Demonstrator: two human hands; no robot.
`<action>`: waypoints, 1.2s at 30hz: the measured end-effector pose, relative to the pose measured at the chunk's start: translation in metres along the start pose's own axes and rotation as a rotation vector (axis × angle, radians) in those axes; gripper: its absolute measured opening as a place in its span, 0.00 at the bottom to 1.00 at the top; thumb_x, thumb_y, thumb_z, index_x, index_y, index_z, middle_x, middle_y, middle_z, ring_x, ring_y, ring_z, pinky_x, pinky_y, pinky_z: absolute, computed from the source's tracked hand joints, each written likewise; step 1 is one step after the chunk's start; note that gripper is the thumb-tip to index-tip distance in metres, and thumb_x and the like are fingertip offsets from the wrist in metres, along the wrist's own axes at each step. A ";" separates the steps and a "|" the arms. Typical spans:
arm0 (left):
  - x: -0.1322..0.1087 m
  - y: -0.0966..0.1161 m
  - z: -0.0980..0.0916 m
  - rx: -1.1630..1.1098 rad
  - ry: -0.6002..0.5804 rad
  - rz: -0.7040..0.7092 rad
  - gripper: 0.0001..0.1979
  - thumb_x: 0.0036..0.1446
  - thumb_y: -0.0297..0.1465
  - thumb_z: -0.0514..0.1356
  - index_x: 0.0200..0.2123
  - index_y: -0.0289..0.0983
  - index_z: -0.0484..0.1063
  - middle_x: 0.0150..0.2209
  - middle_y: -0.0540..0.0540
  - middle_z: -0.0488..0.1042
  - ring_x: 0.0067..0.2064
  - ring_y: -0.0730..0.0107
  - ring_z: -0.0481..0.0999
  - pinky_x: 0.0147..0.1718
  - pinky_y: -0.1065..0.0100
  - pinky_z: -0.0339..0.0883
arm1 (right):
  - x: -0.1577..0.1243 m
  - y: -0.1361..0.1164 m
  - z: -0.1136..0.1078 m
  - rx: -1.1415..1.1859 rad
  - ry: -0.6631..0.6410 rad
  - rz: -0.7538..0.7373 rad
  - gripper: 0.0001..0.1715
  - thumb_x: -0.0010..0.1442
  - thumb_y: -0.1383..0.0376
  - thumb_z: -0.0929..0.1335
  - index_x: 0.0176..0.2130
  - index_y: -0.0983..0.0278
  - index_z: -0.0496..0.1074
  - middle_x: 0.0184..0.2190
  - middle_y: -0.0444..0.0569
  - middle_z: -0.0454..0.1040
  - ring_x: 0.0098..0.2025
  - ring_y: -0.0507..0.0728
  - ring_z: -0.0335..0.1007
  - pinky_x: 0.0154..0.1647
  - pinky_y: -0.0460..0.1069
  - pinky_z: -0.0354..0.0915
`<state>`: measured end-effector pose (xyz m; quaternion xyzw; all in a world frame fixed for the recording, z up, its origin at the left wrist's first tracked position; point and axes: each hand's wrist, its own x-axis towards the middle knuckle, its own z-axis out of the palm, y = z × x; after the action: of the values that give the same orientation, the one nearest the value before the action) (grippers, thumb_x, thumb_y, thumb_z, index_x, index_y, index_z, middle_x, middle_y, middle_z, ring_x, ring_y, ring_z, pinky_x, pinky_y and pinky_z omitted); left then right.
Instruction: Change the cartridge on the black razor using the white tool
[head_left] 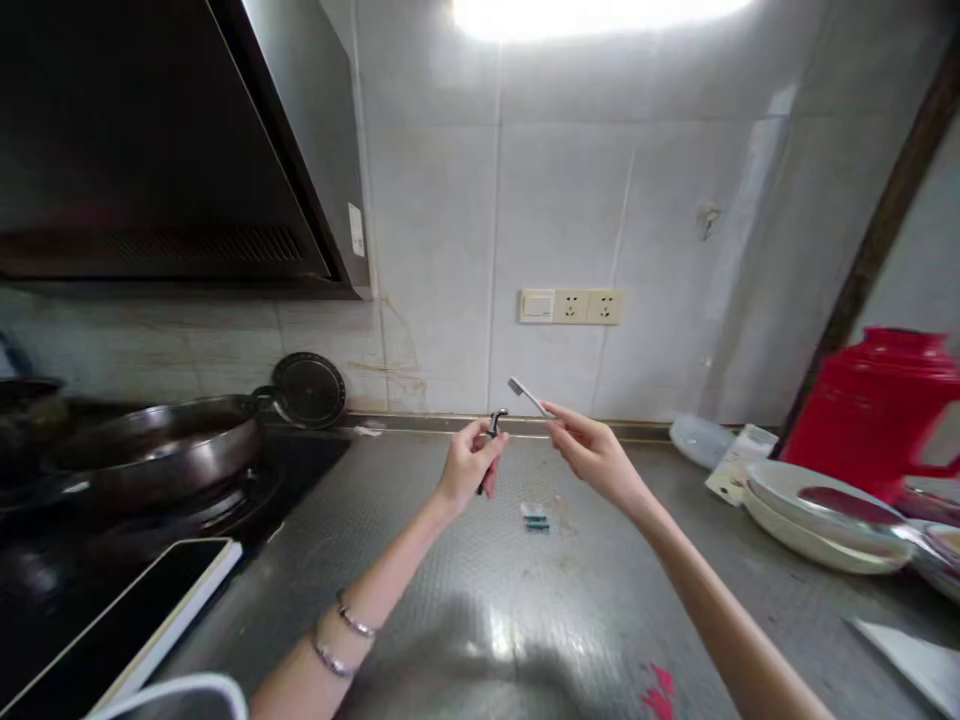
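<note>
Upright in my left hand (471, 465) is a slim black object (493, 424) with a shiny, bent top. My fingers and thumb wrap round its middle, and its lower end shows beneath them; I cannot make out its kind. Between the fingertips of my right hand (589, 445) is a white toothbrush (531, 397), its grey-bristled head tilted up and to the left. The brush head is apart from the black object. Below both hands, a small clear packet with dark teal strips (535, 518) lies on the metal counter (450, 600).
At left, a steel pan (172, 450) sits on the stove, with a phone (127, 630) at the near edge. Stacked bowls (817, 510) and a red jug (870, 410) stand at right. Pink scraps (658, 692) lie near the front. A range hood (187, 150) overhangs the left.
</note>
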<state>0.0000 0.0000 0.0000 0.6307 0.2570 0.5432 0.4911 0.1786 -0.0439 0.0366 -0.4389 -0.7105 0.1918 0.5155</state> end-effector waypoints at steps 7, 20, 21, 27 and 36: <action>0.002 -0.010 0.004 0.034 0.209 -0.084 0.14 0.49 0.42 0.60 0.26 0.37 0.63 0.12 0.59 0.58 0.10 0.83 0.50 0.07 0.79 0.43 | 0.005 0.006 0.005 0.036 0.024 0.080 0.30 0.57 0.55 0.62 0.55 0.68 0.66 0.20 0.41 0.61 0.17 0.46 0.50 0.15 0.42 0.50; 0.005 -0.032 -0.003 -0.110 0.123 -0.060 0.16 0.52 0.44 0.55 0.26 0.36 0.63 0.16 0.57 0.54 0.14 0.81 0.50 0.12 0.77 0.44 | 0.002 0.013 0.023 0.489 -0.150 0.435 0.34 0.55 0.55 0.65 0.59 0.57 0.59 0.19 0.39 0.61 0.15 0.43 0.46 0.13 0.38 0.40; 0.005 -0.033 -0.004 -0.110 0.134 -0.045 0.16 0.52 0.44 0.55 0.26 0.37 0.63 0.16 0.57 0.54 0.15 0.81 0.50 0.12 0.77 0.43 | 0.001 0.012 0.025 0.524 -0.144 0.458 0.34 0.55 0.56 0.65 0.59 0.56 0.58 0.19 0.39 0.61 0.15 0.43 0.45 0.13 0.38 0.39; 0.003 -0.042 -0.005 0.009 0.259 0.087 0.16 0.55 0.43 0.53 0.25 0.36 0.63 0.16 0.57 0.52 0.16 0.80 0.50 0.15 0.76 0.42 | -0.005 0.013 0.037 0.652 -0.189 0.539 0.33 0.55 0.60 0.65 0.60 0.52 0.56 0.19 0.39 0.60 0.15 0.44 0.45 0.13 0.37 0.38; -0.002 -0.056 0.002 0.061 0.317 0.129 0.15 0.57 0.41 0.51 0.26 0.37 0.62 0.17 0.56 0.54 0.18 0.79 0.52 0.17 0.76 0.45 | -0.015 0.008 0.037 0.677 -0.187 0.555 0.35 0.55 0.62 0.65 0.60 0.54 0.55 0.18 0.37 0.57 0.15 0.44 0.44 0.13 0.37 0.37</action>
<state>0.0130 0.0195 -0.0506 0.5670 0.3067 0.6581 0.3890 0.1497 -0.0454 0.0078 -0.4002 -0.5066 0.5833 0.4929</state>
